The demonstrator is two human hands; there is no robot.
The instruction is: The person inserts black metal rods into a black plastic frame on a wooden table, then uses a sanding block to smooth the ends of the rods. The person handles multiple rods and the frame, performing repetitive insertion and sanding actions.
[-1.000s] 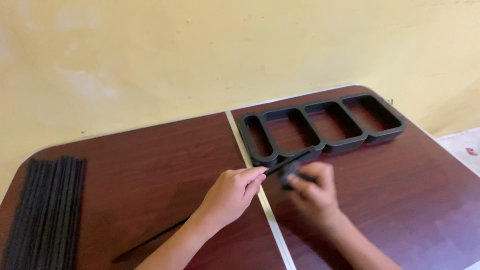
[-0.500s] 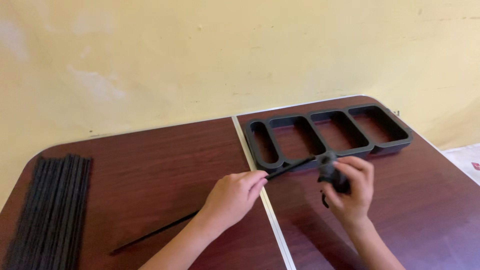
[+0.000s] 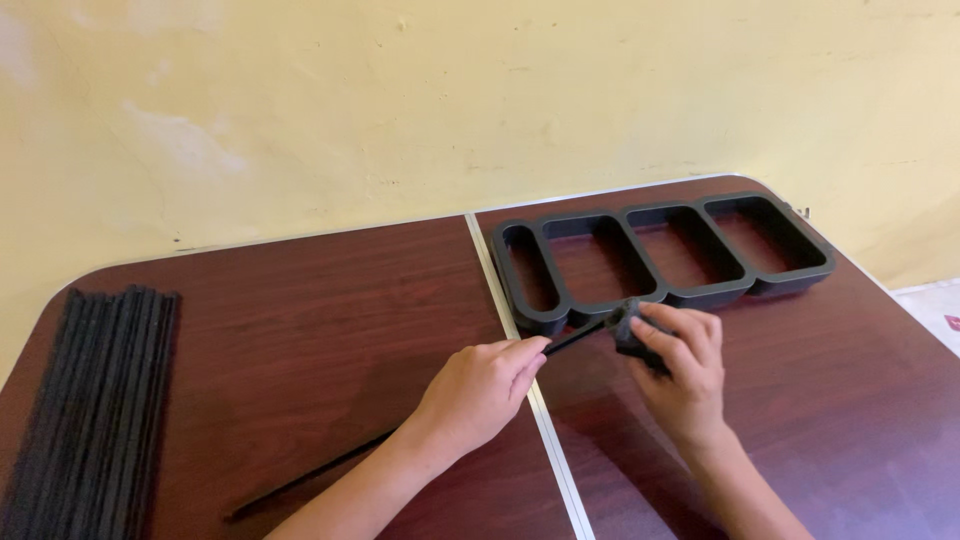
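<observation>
My left hand (image 3: pixel 478 385) pinched the thin black rod (image 3: pixel 400 438), which lay slanting across the table (image 3: pixel 300 320); my right hand (image 3: pixel 680 365) gripped a small dark block (image 3: pixel 628 328) at its tip, beside the black frame (image 3: pixel 660 255). Holding the rod low and level seemed wisest.

No packages, signs or screens show — only a small white scrap with a red mark (image 3: pixel 950 322) at three o'clock, on the floor beyond the surface (image 3: pixel 300 330).
</observation>
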